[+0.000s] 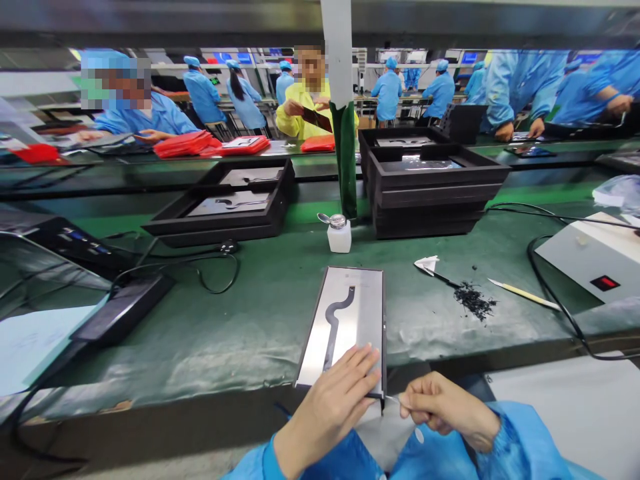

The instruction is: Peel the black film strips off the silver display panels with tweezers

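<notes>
Plainly, in the head view, a flat panel [367, 317] is lying at lower centre, overhanging the tabletop [225, 333]. The left hand [336, 399] is resting flat on it, fingers straight, holding nothing; the right hand [443, 405] is pinching a thin tool [393, 399] at the panel's lower-right corner. It's looking light, stiff, slick, breakable; its edges are likely offering the safest hold.

The person wears a bright blue, long-sleeved work garment [440, 460] with a slight sheen. The right sleeve [525, 443] is loosely creased. A round white button [419, 435] shows at the front. The left hand [330, 408] and right hand [443, 405] are bare.
</notes>
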